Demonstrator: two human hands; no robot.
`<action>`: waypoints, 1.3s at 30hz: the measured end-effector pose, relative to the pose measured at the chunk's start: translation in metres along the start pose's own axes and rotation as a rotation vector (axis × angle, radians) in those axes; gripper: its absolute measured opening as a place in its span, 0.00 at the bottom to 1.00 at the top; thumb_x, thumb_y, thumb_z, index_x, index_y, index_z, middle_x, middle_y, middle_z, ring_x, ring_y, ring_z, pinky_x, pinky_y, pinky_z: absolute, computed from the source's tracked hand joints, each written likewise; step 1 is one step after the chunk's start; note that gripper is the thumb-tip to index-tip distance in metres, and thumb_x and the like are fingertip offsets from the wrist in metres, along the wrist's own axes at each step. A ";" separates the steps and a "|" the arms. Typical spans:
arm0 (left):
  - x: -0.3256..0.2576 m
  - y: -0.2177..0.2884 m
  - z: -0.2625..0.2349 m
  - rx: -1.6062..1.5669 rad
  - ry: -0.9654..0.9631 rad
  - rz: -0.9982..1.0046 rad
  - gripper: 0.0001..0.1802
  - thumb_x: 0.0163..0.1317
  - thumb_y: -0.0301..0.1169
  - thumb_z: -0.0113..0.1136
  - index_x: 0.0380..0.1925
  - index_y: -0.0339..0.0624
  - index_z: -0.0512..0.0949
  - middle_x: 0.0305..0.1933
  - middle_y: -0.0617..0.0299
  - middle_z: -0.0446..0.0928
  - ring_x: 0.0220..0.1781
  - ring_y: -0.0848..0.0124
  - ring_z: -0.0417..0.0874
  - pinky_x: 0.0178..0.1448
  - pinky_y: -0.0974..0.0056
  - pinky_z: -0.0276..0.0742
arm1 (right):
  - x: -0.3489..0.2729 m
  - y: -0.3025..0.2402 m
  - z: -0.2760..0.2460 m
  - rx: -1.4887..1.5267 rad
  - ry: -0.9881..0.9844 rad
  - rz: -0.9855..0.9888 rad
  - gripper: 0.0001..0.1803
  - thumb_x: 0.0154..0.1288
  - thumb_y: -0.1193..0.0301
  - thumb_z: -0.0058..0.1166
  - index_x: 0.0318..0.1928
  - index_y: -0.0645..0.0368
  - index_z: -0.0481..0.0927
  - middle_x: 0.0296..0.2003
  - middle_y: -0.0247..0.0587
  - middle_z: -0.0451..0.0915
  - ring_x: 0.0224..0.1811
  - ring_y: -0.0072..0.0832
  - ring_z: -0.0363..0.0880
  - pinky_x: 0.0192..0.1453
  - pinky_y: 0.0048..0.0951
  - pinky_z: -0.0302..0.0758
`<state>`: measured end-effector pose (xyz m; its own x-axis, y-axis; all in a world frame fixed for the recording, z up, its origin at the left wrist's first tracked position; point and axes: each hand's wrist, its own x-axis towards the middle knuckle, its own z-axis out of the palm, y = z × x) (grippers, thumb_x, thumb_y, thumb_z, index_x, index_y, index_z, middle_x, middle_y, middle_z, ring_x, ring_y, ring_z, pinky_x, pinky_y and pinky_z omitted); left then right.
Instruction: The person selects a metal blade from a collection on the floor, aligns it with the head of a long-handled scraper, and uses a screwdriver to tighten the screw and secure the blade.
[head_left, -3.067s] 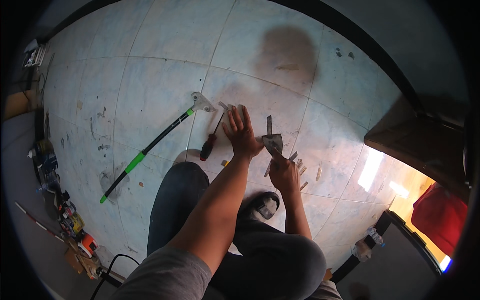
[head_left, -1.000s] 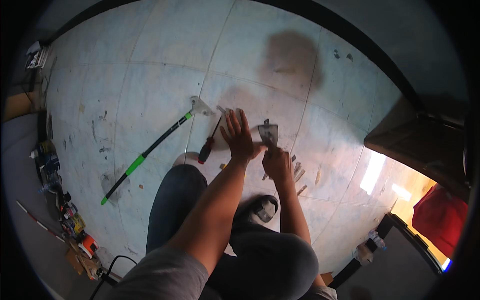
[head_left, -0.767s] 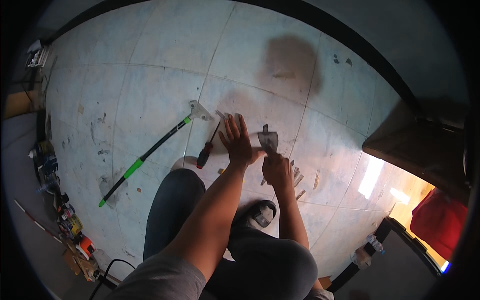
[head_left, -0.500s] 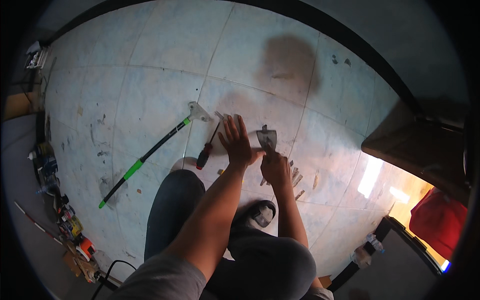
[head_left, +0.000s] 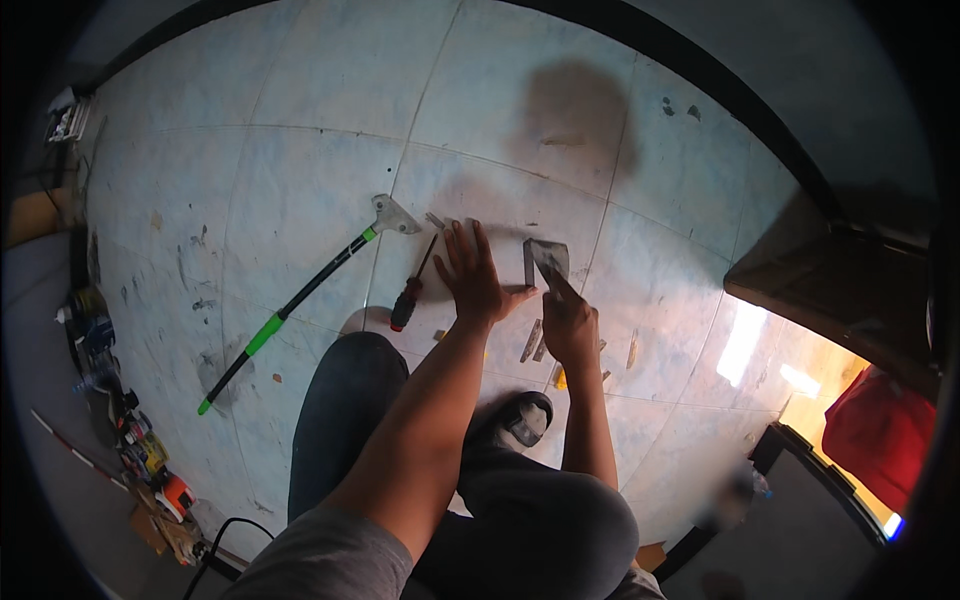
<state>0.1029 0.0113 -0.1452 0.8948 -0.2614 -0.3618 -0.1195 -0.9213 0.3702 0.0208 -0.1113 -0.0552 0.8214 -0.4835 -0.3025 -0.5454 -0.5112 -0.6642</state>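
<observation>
Item: small grey metal piece (head_left: 545,262), stood on edge on the tiled floor (head_left: 300,170), just ahead of my knee. My left hand (head_left: 475,280) lay spread flat beside it, thumb against its side; my right hand (head_left: 568,318) pinched its near edge. Best handled, I judged, with the left pressing firmly to steady it. Nearby: red-handled screwdriver (head_left: 412,292), long green-and-black scraper (head_left: 300,300), small wood scraps (head_left: 535,342).
</observation>
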 end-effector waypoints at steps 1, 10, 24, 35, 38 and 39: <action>0.001 -0.004 0.000 0.008 0.009 0.006 0.86 0.38 0.71 0.79 0.85 0.44 0.34 0.89 0.39 0.33 0.90 0.43 0.31 0.83 0.27 0.33 | -0.011 0.003 -0.001 -0.021 -0.035 0.005 0.23 0.72 0.70 0.53 0.66 0.47 0.81 0.33 0.65 0.84 0.38 0.63 0.86 0.41 0.59 0.81; 0.003 -0.021 0.028 0.013 0.176 0.087 0.82 0.43 0.80 0.66 0.85 0.39 0.40 0.88 0.36 0.33 0.89 0.39 0.31 0.81 0.22 0.31 | -0.040 0.004 -0.001 -0.210 -0.188 0.095 0.23 0.71 0.65 0.55 0.64 0.46 0.84 0.32 0.61 0.86 0.36 0.60 0.87 0.42 0.57 0.81; 0.005 -0.013 0.018 -0.047 0.108 0.060 0.79 0.47 0.71 0.71 0.85 0.43 0.36 0.89 0.39 0.30 0.90 0.41 0.27 0.82 0.25 0.26 | -0.018 -0.002 0.011 -0.284 -0.219 0.078 0.25 0.69 0.68 0.54 0.66 0.44 0.82 0.35 0.62 0.87 0.39 0.59 0.88 0.47 0.58 0.83; 0.000 -0.016 0.015 0.003 0.056 0.038 0.81 0.44 0.70 0.75 0.85 0.42 0.36 0.89 0.37 0.32 0.90 0.40 0.29 0.82 0.25 0.30 | -0.017 -0.003 0.012 -0.187 -0.210 0.128 0.23 0.69 0.69 0.53 0.63 0.44 0.85 0.34 0.65 0.86 0.39 0.62 0.87 0.46 0.60 0.83; 0.007 -0.009 0.015 -0.057 0.133 0.077 0.84 0.40 0.68 0.79 0.85 0.42 0.36 0.88 0.37 0.31 0.90 0.39 0.30 0.82 0.25 0.32 | -0.018 0.012 0.020 -0.200 -0.139 0.042 0.24 0.69 0.69 0.53 0.64 0.45 0.85 0.33 0.65 0.85 0.38 0.62 0.87 0.45 0.59 0.83; 0.003 -0.010 0.010 -0.043 0.101 0.065 0.85 0.39 0.67 0.81 0.85 0.41 0.35 0.88 0.36 0.31 0.90 0.39 0.30 0.82 0.25 0.32 | -0.011 0.000 0.019 -0.220 -0.165 0.100 0.24 0.68 0.69 0.53 0.64 0.45 0.85 0.32 0.65 0.85 0.38 0.62 0.87 0.45 0.59 0.84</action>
<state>0.1026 0.0170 -0.1585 0.9248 -0.2878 -0.2488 -0.1621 -0.8897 0.4268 0.0154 -0.0919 -0.0649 0.7680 -0.4259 -0.4783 -0.6332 -0.6174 -0.4668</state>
